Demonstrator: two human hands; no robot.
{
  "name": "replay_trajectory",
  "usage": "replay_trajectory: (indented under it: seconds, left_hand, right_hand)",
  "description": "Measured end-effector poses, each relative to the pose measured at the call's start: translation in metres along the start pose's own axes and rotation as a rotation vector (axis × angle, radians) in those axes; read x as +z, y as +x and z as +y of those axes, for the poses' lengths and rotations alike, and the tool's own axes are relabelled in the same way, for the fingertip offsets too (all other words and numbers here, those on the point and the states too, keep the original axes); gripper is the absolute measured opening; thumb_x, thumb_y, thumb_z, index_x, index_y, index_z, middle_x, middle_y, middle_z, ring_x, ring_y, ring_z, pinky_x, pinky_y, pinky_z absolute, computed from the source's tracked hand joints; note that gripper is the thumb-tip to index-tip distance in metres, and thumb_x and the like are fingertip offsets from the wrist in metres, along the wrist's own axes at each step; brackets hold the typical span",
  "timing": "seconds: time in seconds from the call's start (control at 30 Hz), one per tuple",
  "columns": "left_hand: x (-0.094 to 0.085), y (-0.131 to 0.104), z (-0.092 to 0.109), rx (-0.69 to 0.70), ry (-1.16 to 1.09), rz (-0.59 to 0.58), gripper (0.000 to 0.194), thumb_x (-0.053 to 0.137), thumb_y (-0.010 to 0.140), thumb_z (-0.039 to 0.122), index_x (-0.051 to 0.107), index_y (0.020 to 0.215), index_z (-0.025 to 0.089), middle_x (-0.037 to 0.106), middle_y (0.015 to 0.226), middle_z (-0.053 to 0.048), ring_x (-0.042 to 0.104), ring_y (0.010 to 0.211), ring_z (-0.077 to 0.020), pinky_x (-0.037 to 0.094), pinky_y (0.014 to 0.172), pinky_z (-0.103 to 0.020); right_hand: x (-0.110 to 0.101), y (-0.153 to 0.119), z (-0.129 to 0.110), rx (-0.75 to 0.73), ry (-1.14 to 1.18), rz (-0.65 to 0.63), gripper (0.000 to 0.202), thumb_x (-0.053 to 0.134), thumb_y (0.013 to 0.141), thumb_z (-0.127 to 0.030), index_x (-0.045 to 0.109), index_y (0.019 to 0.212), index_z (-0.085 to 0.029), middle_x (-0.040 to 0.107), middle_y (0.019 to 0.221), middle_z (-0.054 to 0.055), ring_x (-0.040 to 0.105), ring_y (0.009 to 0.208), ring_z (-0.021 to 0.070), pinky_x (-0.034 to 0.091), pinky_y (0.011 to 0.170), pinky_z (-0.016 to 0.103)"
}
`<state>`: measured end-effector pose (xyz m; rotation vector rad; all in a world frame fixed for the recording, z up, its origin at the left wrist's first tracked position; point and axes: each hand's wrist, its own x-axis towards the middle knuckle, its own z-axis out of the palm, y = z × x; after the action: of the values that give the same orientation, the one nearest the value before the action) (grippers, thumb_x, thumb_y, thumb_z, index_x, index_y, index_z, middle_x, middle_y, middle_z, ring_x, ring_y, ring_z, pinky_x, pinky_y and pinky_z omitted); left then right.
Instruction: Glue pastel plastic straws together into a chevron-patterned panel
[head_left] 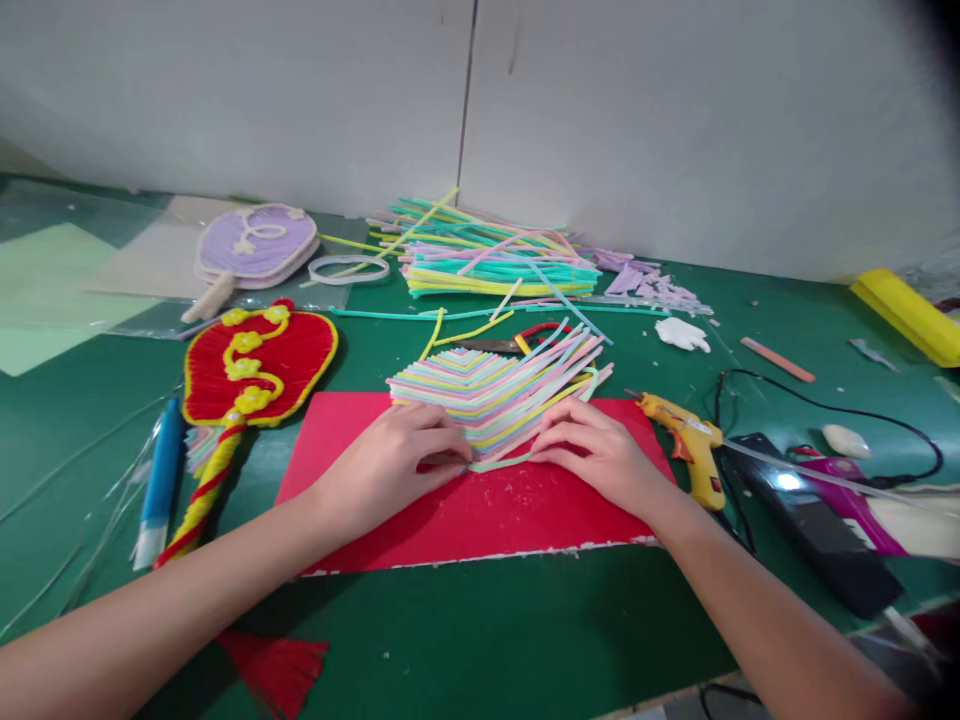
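Note:
A panel of striped pastel strips (487, 400), folded in a V pattern, lies on a red board (480, 520). Along its lower edge runs a pale green strip (504, 463). My left hand (405, 450) pinches this strip near the panel's lower point. To the right, my right hand (589, 445) has its fingers closed on the same strip. Loose strip ends fan out beyond the right hand. Scissors with red and yellow handles (536, 335) are partly hidden behind the panel.
Bundled colored strips (495, 265) lie at the back. On the left are a red fan (255, 365), a purple fan (259, 245) and a blue pen-like tube (161, 475). A yellow glue gun (694, 445), its cable and a black phone-like device (817, 525) are on the right.

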<state>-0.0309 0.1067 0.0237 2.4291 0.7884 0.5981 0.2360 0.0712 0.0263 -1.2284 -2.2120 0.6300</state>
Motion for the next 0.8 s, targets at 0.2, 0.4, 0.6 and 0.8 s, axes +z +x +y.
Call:
replay_trajectory:
  seconds: [0.2,0.4,0.6,0.8]
  left_hand:
    - [0.004,0.0,-0.005,-0.007,-0.024,0.0,0.012,0.058,0.086,0.018,0.069,0.089,0.021,0.066,0.091,-0.002,0.061,0.087,-0.015,0.046,0.078,-0.026]
    - [0.003,0.0,-0.007,0.004,-0.037,0.0,0.013,0.056,0.088,0.019,0.069,0.09,0.022,0.065,0.091,-0.002,0.061,0.087,-0.015,0.046,0.078,-0.027]
    - [0.003,-0.001,-0.006,0.017,-0.024,0.001,0.014,0.056,0.088,0.02,0.069,0.089,0.022,0.066,0.091,-0.002,0.061,0.086,-0.0147,0.045,0.077,-0.026]
    - [0.003,0.0,-0.005,0.025,0.004,-0.002,0.014,0.056,0.089,0.02,0.069,0.09,0.021,0.066,0.092,-0.002,0.061,0.087,-0.015,0.045,0.077,-0.027]
  right_hand:
    - [0.008,0.005,0.007,-0.035,0.008,0.063,0.013,0.055,0.091,-0.023,0.066,0.085,-0.021,0.058,0.091,0.004,0.058,0.087,0.0142,0.049,0.079,0.03]
    - [0.011,0.004,0.007,-0.013,0.035,0.1,0.007,0.059,0.089,-0.024,0.065,0.087,-0.022,0.06,0.086,0.002,0.058,0.084,0.0145,0.048,0.078,0.03]
    - [0.012,0.006,0.009,0.034,0.073,0.128,0.006,0.061,0.087,-0.026,0.067,0.086,-0.024,0.059,0.087,0.001,0.059,0.084,0.0145,0.049,0.077,0.031]
    - [0.012,0.007,0.014,0.069,0.129,0.129,0.005,0.064,0.085,-0.027,0.068,0.082,-0.026,0.06,0.087,0.0,0.059,0.085,0.0145,0.049,0.078,0.031]
